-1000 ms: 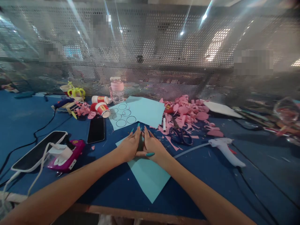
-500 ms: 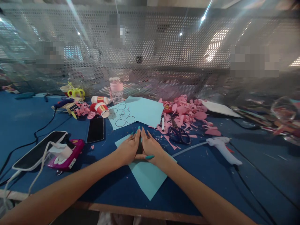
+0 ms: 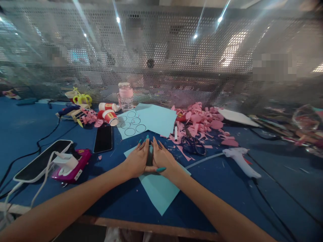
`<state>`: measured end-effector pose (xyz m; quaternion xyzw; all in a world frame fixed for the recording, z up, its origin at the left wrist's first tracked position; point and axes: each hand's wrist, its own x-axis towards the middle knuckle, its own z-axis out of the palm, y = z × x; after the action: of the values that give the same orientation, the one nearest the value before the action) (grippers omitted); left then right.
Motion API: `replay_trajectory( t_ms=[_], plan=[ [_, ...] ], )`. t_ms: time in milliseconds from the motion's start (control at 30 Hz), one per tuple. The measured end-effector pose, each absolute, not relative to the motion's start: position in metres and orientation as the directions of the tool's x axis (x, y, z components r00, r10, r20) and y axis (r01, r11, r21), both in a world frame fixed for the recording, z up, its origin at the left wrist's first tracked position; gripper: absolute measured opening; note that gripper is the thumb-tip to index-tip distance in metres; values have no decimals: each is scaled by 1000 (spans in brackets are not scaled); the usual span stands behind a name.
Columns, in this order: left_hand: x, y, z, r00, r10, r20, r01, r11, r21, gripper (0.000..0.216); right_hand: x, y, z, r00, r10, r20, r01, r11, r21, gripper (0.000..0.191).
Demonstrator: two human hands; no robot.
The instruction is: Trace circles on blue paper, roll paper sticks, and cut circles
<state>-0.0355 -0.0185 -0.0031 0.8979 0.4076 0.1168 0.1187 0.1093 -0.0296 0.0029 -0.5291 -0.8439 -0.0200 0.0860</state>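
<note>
My left hand [image 3: 137, 158] and my right hand [image 3: 163, 158] meet over a light blue paper sheet [image 3: 161, 198] near the front of the table. Both have their fingers stretched out and pointing away from me, with long teal nails. The thumbs cross at the near side, and a narrow dark gap shows between the palms. I see nothing held in either hand. Part of the sheet is hidden beneath them. Beyond the fingertips lie more light blue sheets [image 3: 161, 116], one with several circles drawn on it [image 3: 130, 131].
Pink paper scraps [image 3: 199, 117], scissors [image 3: 193, 146] and a marker [image 3: 176, 132] lie to the right, with a white glue gun [image 3: 241, 161]. To the left are a phone [image 3: 103, 139], paper cups [image 3: 110, 117], a magenta case [image 3: 80, 164] and cables. A clear bottle [image 3: 125, 97] stands behind.
The fingertips have parted a little, with the left fingers shifting slightly left and spreading. The thumbs and the paper beneath stay in place.
</note>
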Motion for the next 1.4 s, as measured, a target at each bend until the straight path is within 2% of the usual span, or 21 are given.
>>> replay_trajectory(
  t_ms=[133, 433, 633, 900, 1100, 1400],
  plan=[
    [-35, -22, 1, 637, 764, 105, 716, -636, 289, 113, 111, -26, -6, -457, 861, 224, 884, 467, 14, 68],
    [-39, -30, -4, 662, 740, 117, 702, -667, 249, 107, 111, -34, 0, -493, 855, 161, 870, 487, 79, 70],
    [-42, -25, -6, 690, 694, 205, 662, -720, 211, 106, 109, -33, 0, -478, 865, 153, 878, 464, 117, 68],
    [-43, -24, -2, 662, 748, 41, 706, -641, 301, 111, 110, -35, 2, -484, 861, 154, 874, 471, 118, 66],
    [-43, -26, 0, 670, 740, 55, 698, -653, 292, 107, 109, -36, 4, -474, 868, 147, 880, 465, 92, 59],
    [-43, -36, 2, 699, 711, 74, 684, -696, 219, 101, 113, -38, 0, -519, 842, 149, 852, 496, 165, 61]
  ],
)
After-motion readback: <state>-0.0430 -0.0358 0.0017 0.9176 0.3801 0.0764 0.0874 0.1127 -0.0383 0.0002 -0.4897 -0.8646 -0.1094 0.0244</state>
